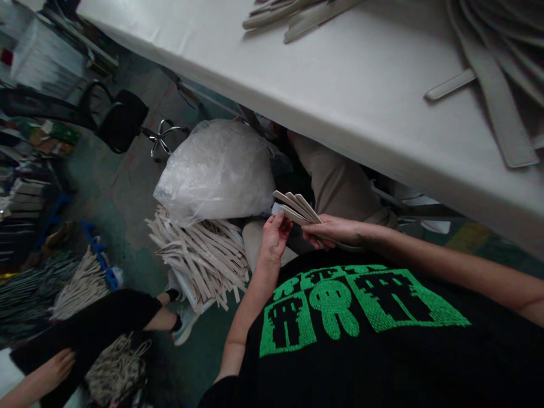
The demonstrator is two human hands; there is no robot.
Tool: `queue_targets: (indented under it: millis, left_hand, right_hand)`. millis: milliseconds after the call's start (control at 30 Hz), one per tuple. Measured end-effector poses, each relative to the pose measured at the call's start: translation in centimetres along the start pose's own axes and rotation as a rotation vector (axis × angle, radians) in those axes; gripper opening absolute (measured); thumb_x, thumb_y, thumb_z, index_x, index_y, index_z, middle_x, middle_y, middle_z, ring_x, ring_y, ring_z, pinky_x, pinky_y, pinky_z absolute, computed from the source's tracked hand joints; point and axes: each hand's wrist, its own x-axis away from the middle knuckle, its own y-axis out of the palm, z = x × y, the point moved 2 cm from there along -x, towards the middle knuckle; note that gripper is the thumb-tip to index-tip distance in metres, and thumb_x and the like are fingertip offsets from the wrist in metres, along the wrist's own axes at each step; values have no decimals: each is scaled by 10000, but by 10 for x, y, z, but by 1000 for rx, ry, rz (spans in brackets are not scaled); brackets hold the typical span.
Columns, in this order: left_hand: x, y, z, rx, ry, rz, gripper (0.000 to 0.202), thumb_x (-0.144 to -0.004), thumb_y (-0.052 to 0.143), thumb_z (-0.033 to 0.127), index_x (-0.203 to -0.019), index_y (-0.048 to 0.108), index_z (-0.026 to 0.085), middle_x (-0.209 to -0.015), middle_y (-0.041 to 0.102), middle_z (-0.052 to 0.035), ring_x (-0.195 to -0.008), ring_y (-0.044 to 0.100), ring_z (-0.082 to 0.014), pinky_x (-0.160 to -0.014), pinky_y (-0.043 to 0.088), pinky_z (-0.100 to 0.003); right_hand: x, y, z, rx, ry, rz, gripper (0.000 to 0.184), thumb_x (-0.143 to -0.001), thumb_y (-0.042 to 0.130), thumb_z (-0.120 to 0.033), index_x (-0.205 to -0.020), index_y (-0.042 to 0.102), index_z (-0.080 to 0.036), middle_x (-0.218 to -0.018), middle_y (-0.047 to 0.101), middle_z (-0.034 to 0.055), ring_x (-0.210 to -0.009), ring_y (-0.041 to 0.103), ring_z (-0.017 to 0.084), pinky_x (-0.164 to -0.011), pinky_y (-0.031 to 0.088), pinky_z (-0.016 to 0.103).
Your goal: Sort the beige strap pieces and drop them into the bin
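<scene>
Four or so pale strips [301, 208] fan out beyond the fingertips of the right hand [325, 229], which is closed around them; their narrow, rounded ends point away from it towards the left fingers, and a tail trails back beneath the right wrist. The left hand [274, 235] has its thumb and fingertips pinched together on a small white piece [277, 208], just beside the strip ends; whether it also touches a strip cannot be told. Judged by appearance, the strips are light, flat and bendable: the short free ends stand straight, whereas longer lengths would probably droop. They seem unlikely to break, but thin faces may slide over one another, so a firm pinch across the flat sides, close behind the fan, should suit best. Outward from the left fingers, on their far side, lies a bulging clear bag [216, 170]; lower and further left, a heap [199, 255] of similar strips. Ahead of both hands runs the table [318, 85], bearing a bundle [497, 96] well forward and to the right of the right fingers.
</scene>
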Motion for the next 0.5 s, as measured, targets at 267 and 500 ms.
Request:
queue_targets:
  millis: [267, 500]
  left_hand:
    - [6, 0, 9, -173, 456, 146, 163, -676, 829, 241, -784, 725, 176, -751, 711, 32, -691, 626, -81, -733, 472, -202]
    - [22, -6, 11, -462, 636, 137, 124, -738, 763, 259, -843, 749, 193, -808, 720, 7, -770, 625, -134, -792, 486, -255]
  right_hand:
    - [-10, 1, -6, 30, 13, 79, 522, -813, 581, -669, -854, 607, -149, -615, 608, 8, -411, 431, 84, -410, 370, 220]
    - [0, 1, -6, 107, 38, 92, 639, -733, 536, -806, -835, 580, -177, -662, 607, 34, -455, 454, 110, -425, 368, 237]
